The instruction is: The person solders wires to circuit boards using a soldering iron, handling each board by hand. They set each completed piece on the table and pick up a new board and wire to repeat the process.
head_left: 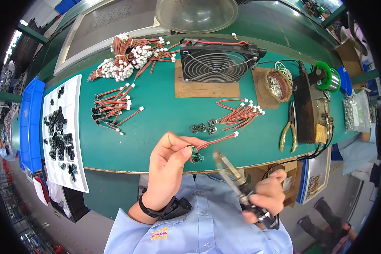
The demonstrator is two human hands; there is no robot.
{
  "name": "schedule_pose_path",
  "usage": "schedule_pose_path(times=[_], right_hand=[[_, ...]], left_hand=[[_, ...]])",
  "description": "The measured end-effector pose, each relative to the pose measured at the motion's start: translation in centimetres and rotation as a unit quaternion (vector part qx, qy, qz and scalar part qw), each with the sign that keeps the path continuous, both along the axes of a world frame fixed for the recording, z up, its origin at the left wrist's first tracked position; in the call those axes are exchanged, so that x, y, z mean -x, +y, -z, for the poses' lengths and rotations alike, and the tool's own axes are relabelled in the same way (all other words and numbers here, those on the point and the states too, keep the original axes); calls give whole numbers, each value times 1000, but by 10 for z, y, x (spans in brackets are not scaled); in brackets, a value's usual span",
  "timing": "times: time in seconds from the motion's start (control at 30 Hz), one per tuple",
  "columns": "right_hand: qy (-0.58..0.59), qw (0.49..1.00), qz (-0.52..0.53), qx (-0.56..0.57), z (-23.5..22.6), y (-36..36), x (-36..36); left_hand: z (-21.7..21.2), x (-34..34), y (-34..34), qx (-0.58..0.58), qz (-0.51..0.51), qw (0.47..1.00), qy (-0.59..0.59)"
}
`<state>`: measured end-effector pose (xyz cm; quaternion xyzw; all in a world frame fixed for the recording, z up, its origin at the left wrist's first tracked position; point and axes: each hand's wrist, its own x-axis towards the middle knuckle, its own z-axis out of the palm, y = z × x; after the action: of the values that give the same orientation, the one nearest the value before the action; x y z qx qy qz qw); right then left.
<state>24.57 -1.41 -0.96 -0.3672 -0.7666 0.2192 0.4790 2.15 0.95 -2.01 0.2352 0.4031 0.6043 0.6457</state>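
My left hand [168, 158] is closed in a pinch on a small green circuit board [196, 157] near the table's front edge. From the board a short red and brown cable [216, 140] runs up to a white connector. My right hand [269, 198] grips a soldering iron [237, 182] with a black handle. Its metal end points up and left, apart from the board and slightly blurred. Beyond the board lie several small dark boards [204, 128] and a bunch of loose cables [243, 114]. To the left is a pile of cables with boards attached [113, 106].
A white tray of black parts [77, 127] and a blue bin [31, 122] stand left. A black fan [219, 61] and bundled cables [125, 59] are at the back. Pliers [288, 131], a soldering station [311, 110], solder wire spool [328, 77] and round tin [277, 86] are right.
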Motion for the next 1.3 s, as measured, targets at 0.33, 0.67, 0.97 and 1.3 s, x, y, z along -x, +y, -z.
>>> schedule_pose_path(times=[0.33, 0.67, 0.97, 1.3], right_hand=[[-67, 995, -63, 27, 5, -1, 9], [-80, 995, -60, -3, 4, -1, 7], [-57, 996, -65, 34, -4, 0, 3], [-1, 955, 295, 14, 47, 47, -11]], left_hand=[[-1, 0, -3, -22, -13, 996, 82], [-2, -7, -4, -65, -29, 992, 101], [-3, -9, -4, -81, -42, 987, 131], [-10, 2, -1, 20, 27, 996, -83]])
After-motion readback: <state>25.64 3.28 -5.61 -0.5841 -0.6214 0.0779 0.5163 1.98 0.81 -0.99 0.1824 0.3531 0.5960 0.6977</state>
